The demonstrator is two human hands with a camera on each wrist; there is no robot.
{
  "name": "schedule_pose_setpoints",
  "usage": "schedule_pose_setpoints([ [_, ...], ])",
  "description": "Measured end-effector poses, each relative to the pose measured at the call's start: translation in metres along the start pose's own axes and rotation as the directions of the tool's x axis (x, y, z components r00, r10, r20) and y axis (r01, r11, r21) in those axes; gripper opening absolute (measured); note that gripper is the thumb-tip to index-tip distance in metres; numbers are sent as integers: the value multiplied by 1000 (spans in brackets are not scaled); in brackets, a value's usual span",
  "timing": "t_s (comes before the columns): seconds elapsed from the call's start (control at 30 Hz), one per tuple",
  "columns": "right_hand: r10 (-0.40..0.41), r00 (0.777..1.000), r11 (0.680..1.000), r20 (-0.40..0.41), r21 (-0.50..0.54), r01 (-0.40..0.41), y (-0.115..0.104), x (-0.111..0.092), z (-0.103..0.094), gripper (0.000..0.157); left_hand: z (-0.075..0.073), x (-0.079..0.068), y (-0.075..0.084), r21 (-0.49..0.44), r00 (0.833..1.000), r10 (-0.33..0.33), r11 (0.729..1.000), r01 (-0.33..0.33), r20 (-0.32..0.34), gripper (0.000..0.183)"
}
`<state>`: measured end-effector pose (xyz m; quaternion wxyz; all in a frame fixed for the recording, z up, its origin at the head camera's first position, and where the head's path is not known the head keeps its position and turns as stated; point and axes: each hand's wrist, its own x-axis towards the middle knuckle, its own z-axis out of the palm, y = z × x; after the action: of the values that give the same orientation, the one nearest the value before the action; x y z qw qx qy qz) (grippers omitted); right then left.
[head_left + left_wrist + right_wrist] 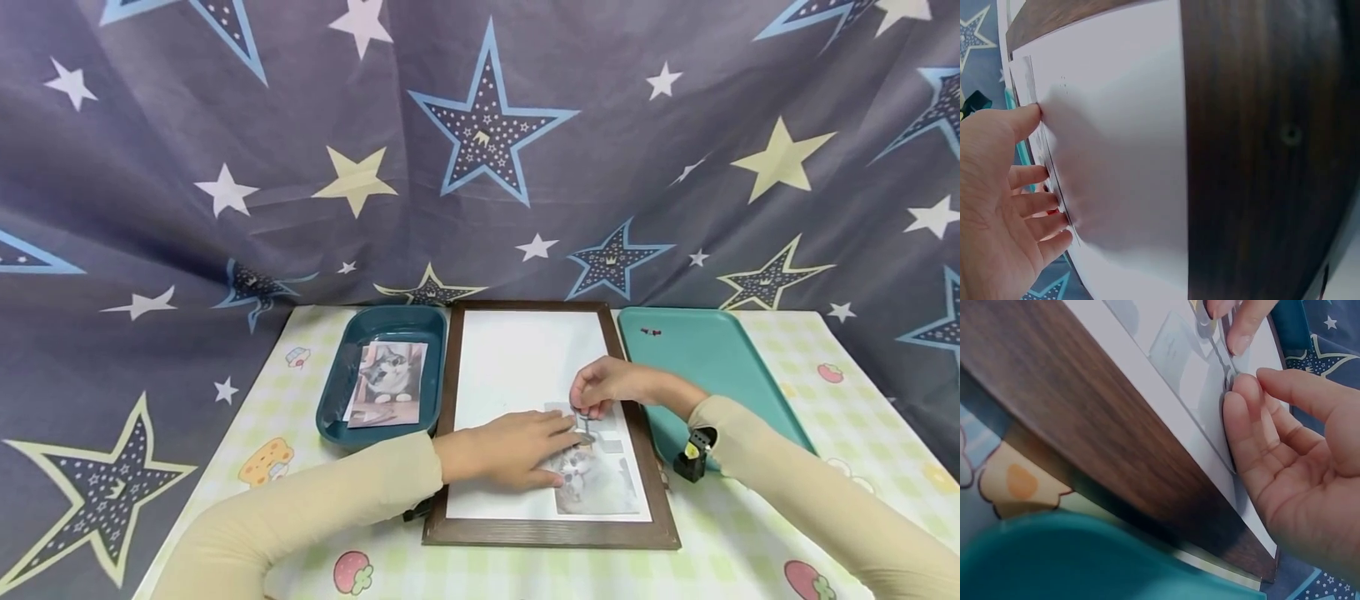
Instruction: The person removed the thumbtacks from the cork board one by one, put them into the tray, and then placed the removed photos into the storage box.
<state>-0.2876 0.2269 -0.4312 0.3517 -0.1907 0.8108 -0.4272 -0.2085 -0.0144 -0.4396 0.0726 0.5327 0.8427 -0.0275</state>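
Note:
A pale cat photo lies on the lower right of a white board with a brown wooden frame. My left hand rests on the photo's left part, fingers spread. In the left wrist view, this hand's thumb and fingertips press along the photo's edge. At the photo's top edge, my right hand has its thumb and fingers curled together. The right wrist view shows those fingertips close to the surface; I cannot tell what small thing they pinch.
To the left, a dark blue tray holds cat photos. A teal tray stands right of the frame, with small red pins near its far end. A star-patterned curtain hangs behind the table.

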Motion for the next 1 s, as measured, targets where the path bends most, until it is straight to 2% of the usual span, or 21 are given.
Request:
schedule_pose_setpoints([
  [0.33, 31, 998, 999, 63, 13, -32, -3, 3, -7, 14, 3, -2, 1, -27, 999, -23, 999, 24, 29, 73],
  [0.67, 56, 996, 998, 75, 14, -58, -3, 4, -5, 11, 9, -4, -1, -52, 999, -11, 999, 13, 35, 73],
  [1.0, 57, 996, 998, 72, 7, -58, -4, 5, -5, 8, 5, -4, 0, -69, 998, -29, 997, 32, 55, 73],
])
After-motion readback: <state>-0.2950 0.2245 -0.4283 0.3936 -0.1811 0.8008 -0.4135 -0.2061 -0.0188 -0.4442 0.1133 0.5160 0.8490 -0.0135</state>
